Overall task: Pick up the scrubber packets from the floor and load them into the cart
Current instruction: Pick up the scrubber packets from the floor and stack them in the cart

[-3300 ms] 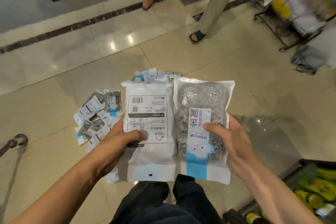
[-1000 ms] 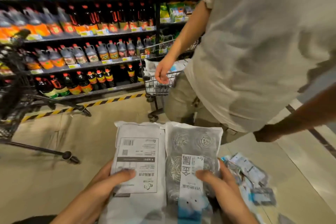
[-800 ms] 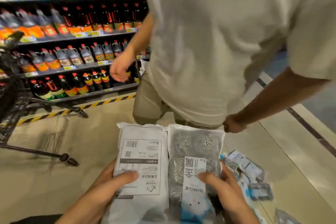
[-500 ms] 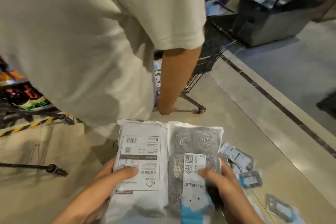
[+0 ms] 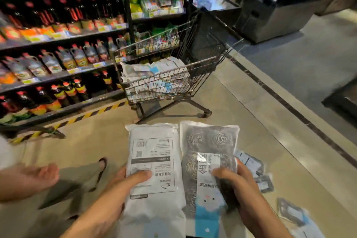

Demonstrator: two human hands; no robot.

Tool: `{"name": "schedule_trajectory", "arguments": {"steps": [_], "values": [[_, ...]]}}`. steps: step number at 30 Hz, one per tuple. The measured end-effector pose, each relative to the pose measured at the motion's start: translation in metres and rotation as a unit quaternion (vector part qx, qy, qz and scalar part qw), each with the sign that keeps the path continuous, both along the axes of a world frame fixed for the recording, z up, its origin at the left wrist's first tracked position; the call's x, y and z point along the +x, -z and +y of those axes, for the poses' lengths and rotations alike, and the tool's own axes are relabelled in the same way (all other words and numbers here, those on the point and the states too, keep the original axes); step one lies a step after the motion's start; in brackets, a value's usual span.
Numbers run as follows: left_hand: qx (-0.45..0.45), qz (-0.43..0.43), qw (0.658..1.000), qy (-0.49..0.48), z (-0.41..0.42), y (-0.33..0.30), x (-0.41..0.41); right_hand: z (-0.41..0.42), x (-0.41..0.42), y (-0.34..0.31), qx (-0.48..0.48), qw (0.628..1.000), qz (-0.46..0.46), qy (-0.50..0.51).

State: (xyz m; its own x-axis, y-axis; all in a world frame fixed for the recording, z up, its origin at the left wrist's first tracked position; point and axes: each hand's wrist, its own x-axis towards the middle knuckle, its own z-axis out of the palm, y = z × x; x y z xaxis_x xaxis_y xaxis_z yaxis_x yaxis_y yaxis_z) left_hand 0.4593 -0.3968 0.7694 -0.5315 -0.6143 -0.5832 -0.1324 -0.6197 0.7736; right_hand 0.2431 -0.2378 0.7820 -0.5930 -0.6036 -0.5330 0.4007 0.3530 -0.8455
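- Step in hand: carry phase. 2 packets are up off the floor and held out in front, facing the cart; nothing released yet.
- Left hand (image 5: 116, 185) clamps the white plastic packet with the printed barcode label facing up (image 5: 154, 160): thumb on top of the label, fingers hidden underneath.
- Right hand (image 5: 241, 183) clamps the clear plastic packet of steel-wool scrubber coils with a blue-and-white label strip (image 5: 208, 160): thumb across the label, fingers curled round its right edge.
- The 2 packets sit side by side, edges touching, both roughly flat.
- Grey wire shopping cart (image 5: 210, 63) stands ahead by the dark store shelving stocked with bottles (image 5: 58, 44), well apart from the hands. Its basket already holds a pile of white-and-blue packets (image 5: 154, 77).
- More small loose packets (image 5: 251, 168) lie on the beige tiled floor (image 5: 260, 112) to the right, so the job is probably not close to done.
- A second person's bare hand (image 5: 34, 177) and sandalled foot (image 5: 102, 168) are at the left, near the path.
- Next move, my read: step in, lift both packets over the cart's near rim, drop them on the pile, go back for the floor lot.
- Watch: slick film, light pinch grip; could slip on the lift.
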Motion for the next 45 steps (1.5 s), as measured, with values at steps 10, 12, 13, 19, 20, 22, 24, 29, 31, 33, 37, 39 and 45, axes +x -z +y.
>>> {"name": "schedule_trajectory", "arguments": {"steps": [10,12,13,19,20,22,24,29,31,33,37,39,45], "values": [[0.014,-0.023,0.998,-0.056,-0.103,0.001,-0.088,-0.123,-0.090,0.018,-0.012,1.000,-0.015,-0.016],[0.018,-0.025,0.998,-0.058,-0.131,-0.003,-0.117,-0.154,-0.123,0.017,-0.020,0.999,-0.024,-0.013],[0.018,-0.026,0.998,-0.057,-0.145,-0.004,-0.132,-0.169,-0.139,0.016,-0.019,0.999,-0.024,-0.015],[0.035,-0.026,0.997,-0.071,-0.211,-0.015,-0.201,-0.245,-0.216,0.006,-0.002,0.998,-0.027,-0.054],[0.039,-0.027,0.996,-0.076,-0.221,-0.015,-0.209,-0.258,-0.225,0.007,-0.001,0.998,-0.031,-0.063],[0.054,-0.027,0.994,-0.086,-0.240,-0.014,-0.220,-0.283,-0.241,0.011,0.004,0.996,-0.041,-0.075],[0.075,-0.025,0.992,-0.099,-0.263,-0.013,-0.227,-0.310,-0.252,0.015,0.015,0.995,-0.051,-0.086],[0.089,-0.059,0.990,-0.096,-0.342,0.000,-0.244,-0.382,-0.266,0.028,0.045,0.993,-0.074,-0.078],[0.075,-0.091,0.989,-0.091,-0.379,0.009,-0.255,-0.412,-0.271,0.034,0.055,0.993,-0.079,-0.063],[0.075,-0.098,0.989,-0.084,-0.419,0.016,-0.267,-0.440,-0.277,0.041,0.062,0.994,-0.082,-0.045],[0.083,-0.120,0.989,-0.038,-0.498,0.025,-0.293,-0.495,-0.289,0.050,0.068,0.993,-0.091,0.015],[0.080,-0.131,0.988,-0.004,-0.532,0.026,-0.308,-0.517,-0.295,0.054,0.063,0.992,-0.099,0.044],[0.015,-0.131,0.987,0.093,-0.618,0.030,-0.371,-0.569,-0.320,0.074,0.073,0.978,-0.150,0.125]]}}
